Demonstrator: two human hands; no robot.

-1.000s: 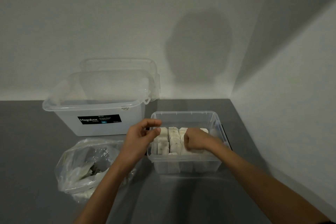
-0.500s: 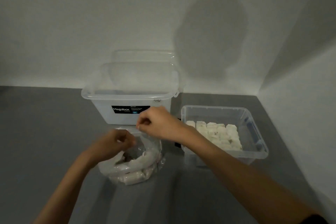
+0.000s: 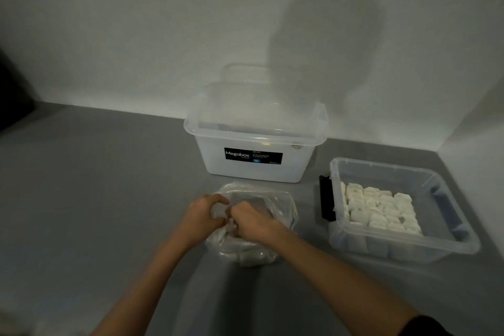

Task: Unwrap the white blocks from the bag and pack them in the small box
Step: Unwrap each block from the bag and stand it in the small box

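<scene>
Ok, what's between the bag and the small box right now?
Head view: only bare grey table separates the bag from the small box.

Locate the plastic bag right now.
Head view, centre: the plastic bag sits on the grey table, in front of the Megabox bin, left of the small box.

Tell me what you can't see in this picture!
Head view only:
- What the right hand grips inside the bag: its knuckles and the left hand cover it.
- Small print on the label of the big box: blurred, too small.
- The big box's contents: frosted walls and lid hide them.
</scene>
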